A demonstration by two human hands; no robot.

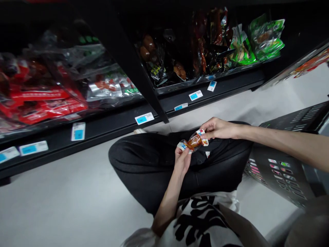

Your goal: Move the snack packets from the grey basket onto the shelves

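Observation:
A small clear snack packet [194, 141] with brown meat-like food inside and white printed ends is held out above my crossed legs. My left hand [183, 158] pinches its lower-left end between thumb and fingers. At the packet's upper-right end, my right hand [216, 129] grips the other printed flap. Between the two hands the middle of the packet shows, stretched out at a slant. A small white and red piece [207, 154] shows just below the right hand against my dark trousers; what it is I cannot make out.
A black shelf [151, 99] with price tags [144, 118] runs across in front. Red packets [46, 103] lie on its left, dark packs of brown food [151, 51] in the middle, green packs [267, 36] on the right. A grey slotted basket [280, 171] stands at my right.

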